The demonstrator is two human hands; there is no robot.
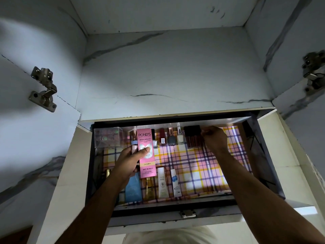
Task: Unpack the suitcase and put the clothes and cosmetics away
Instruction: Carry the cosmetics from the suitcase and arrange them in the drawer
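Your left hand (129,161) grips a tall pink carton (146,152), a rectangular cardboard box printed "POND'S", "IVORY" and "SPF 30 PA++". The thumb presses its front face and the fingers wrap its left edge. You hold the carton upright above the open drawer (260,155), over the left half.

Your right hand (213,138) reaches to the drawer's back row with its fingers curled. The fingertips pinch at the right edge of a set of dark lip-gloss tubes (194,140), slim cylinders with black caps standing side by side; their exact count cannot be read.

The drawer is a shallow rectangular tray with dark walls. A glossy checked liner (207,166) in pink, yellow, white and purple covers its floor.

Back row, left to right:
- One clear plastic box (108,137), square-edged, holding small round items.
- Three nail-polish bottles (171,138), glass with slim caps: one dark red, one grey, one pale.

Front row, lying flat along the near wall:
- One blue pack (133,189), flat and matte.
- One gold tube (149,189), shiny.
- Two white tubes (168,184), smooth plastic with printed labels.

The cupboard (167,67) above has a marble-patterned laminate surface. Two metal hinges (44,88) show, one on each side.
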